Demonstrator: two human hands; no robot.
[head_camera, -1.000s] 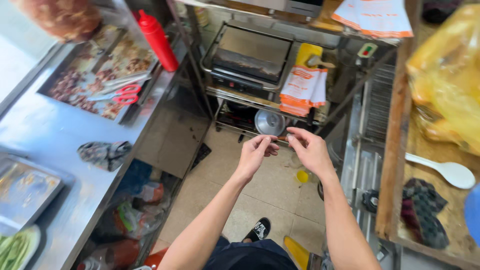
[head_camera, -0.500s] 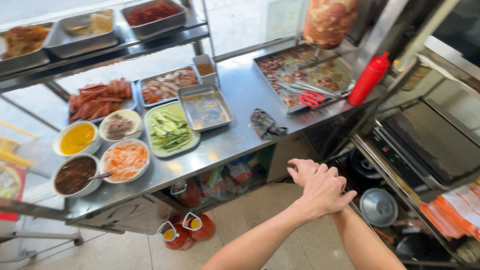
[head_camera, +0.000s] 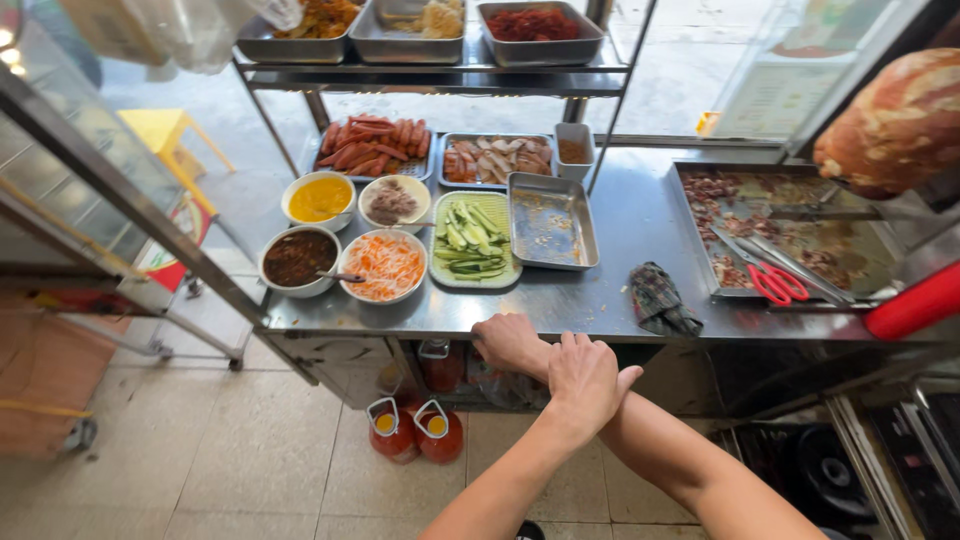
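I saw my left hand (head_camera: 588, 383) lying flat across my right wrist, fingers loose, its grip holding nothing. My right hand (head_camera: 512, 343) rested on the near edge of the steel surface (head_camera: 600, 300); its fingers curled over the rim, so I could not tell if they clasped anything. Just beyond lay a dark crumpled cloth (head_camera: 660, 300), then an empty greasy tray (head_camera: 551, 220) beside sliced cucumbers (head_camera: 473, 240).

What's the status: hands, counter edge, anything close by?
Left hand laid over right wrist, empty. Right hand on steel counter edge, holding nothing. Dark rag lies just right of the hands; tray of cucumber slices behind.
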